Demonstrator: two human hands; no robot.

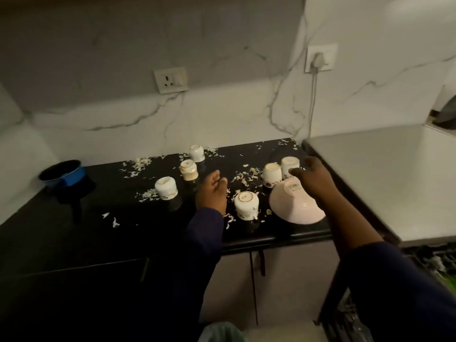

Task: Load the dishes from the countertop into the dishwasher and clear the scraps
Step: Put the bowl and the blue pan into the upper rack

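Note:
Several white cups stand upside down on the black countertop [74, 233], among them one at the front [246, 204], one on the left [165, 188] and a pair at the right [271, 174]. A pale pink bowl [296, 206] lies overturned and tilted near the front edge. White scraps [246, 177] are scattered over the counter. My left hand [212, 191] hovers over the middle of the counter with loosely curled fingers, holding nothing. My right hand [312, 176] reaches over the bowl toward the rightmost cup [290, 164], fingers relaxed.
A blue saucepan [64, 174] sits at the counter's far left. A white appliance top [394, 183] adjoins on the right, with an open dishwasher rack [350, 314] below it. A bin with a liner [219, 333] stands on the floor in front.

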